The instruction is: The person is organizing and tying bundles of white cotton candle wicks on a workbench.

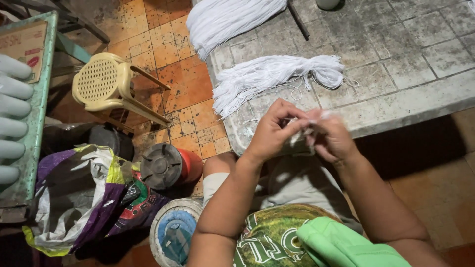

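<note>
I sit at the near edge of the desk (pixel 396 106) with my left hand (pixel 271 132) and my right hand (pixel 330 137) raised together just in front of it. The fingers of both hands are pressed together, pinching a few thin white strings (pixel 303 129) between them, so the strings sit right at my fingertips above my lap. They are too fine and blurred to show whether a knot is there. Judging from the pose, I am in the middle of tying or sorting a small bunch of strands. The next move, I think, calls for a steady pinch and a gentle pull, so nothing slips. A loose white string bundle (pixel 277 79) lies near the desk's left edge, and a bigger bundle (pixel 230 20) lies at the far left corner.
</note>
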